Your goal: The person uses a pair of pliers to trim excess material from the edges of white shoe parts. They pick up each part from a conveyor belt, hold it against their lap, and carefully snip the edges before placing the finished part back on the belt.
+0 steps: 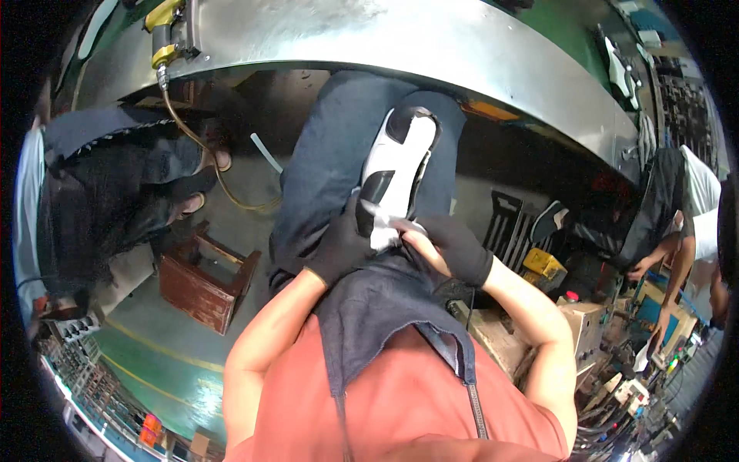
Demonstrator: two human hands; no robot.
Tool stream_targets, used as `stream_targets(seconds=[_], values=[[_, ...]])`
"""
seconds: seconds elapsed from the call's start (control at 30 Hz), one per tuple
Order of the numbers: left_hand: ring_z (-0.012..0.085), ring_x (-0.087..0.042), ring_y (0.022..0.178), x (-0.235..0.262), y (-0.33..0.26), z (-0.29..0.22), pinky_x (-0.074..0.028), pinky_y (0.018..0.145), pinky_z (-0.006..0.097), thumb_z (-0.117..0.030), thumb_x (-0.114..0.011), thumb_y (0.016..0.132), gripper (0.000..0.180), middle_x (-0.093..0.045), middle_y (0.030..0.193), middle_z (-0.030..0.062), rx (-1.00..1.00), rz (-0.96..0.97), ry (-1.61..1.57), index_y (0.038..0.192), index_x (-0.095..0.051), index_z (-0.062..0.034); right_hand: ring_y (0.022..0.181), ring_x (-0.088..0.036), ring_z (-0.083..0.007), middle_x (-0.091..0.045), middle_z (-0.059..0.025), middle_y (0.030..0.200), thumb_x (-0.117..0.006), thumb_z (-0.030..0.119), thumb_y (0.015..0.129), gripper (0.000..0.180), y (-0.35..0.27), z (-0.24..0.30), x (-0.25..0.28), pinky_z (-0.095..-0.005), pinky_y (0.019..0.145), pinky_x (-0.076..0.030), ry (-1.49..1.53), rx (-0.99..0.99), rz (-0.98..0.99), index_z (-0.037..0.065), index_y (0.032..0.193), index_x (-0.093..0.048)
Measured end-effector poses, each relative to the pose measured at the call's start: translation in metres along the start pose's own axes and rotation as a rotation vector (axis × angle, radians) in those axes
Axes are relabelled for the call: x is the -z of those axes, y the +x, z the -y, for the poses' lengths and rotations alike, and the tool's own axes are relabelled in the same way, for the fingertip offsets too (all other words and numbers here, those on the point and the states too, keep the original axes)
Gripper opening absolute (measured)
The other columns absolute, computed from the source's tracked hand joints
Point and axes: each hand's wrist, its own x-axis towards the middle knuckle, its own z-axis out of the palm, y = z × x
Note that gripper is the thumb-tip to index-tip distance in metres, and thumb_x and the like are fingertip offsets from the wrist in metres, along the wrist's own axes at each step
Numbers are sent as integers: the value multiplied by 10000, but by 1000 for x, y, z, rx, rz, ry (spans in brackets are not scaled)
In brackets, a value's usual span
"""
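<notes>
A white and black shoe [412,165] rests lengthwise on my lap, its far end toward the metal bench. My left hand [345,245], in a dark glove, is closed around the left side of the shoe's near end. At the right of that end is my right hand [454,248], also in a dark glove with some bare fingers showing. Those fingers are bent together in a pinch; what is between them is too blurred to make out. A crumpled whitish piece [382,231] shows between both hands at the shoe's near end. A dark apron lies just below.
A shiny metal bench [331,35] curves across the far side. On its left is a yellow air tool [163,35] with a hose hanging down. A brown wooden stool [204,281] stands on the left floor. Co-workers sit at both sides. A yellow container [543,266] is at right.
</notes>
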Motion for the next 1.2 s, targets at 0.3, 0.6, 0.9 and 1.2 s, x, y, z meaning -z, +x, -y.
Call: stream_targets(seconds=[0.3, 0.6, 0.9, 1.2], values=[[372, -606, 1013, 132, -19, -103, -488, 832, 399, -327, -730, 734, 693, -607, 1072, 248, -100, 162, 536, 1291, -452, -21, 591, -412, -163, -459, -89, 632, -511, 221, 944, 289, -42, -25, -37, -326, 578, -395, 225, -200, -139, -13, 772, -511], [259, -430, 1261, 14, 58, -56, -324, 1063, 354, -225, -759, 756, 722, -441, 1373, 187, -136, -175, 138, 1348, -409, -8, 604, -435, -117, -535, -24, 675, -421, 295, 987, 384, -87, -1, -31, -281, 556, -378, 527, -299, -292, -6, 790, -556], [324, -379, 1318, -4, 15, -26, -316, 1066, 368, -247, -731, 742, 811, -396, 1395, 260, -138, 3, 65, 1370, -334, 78, 775, -625, -302, -633, -192, 832, -482, 378, 933, 396, -23, -17, 42, -405, 717, -489, -119, -152, 129, 14, 961, -636], [358, -389, 1297, -4, 32, -16, -320, 1059, 410, -267, -657, 823, 763, -342, 1420, 262, -421, -249, 412, 1394, -275, 66, 594, -570, -279, -541, -100, 637, -566, 469, 861, 429, 46, -85, 59, -382, 516, -459, -861, 599, -140, 67, 717, -529]])
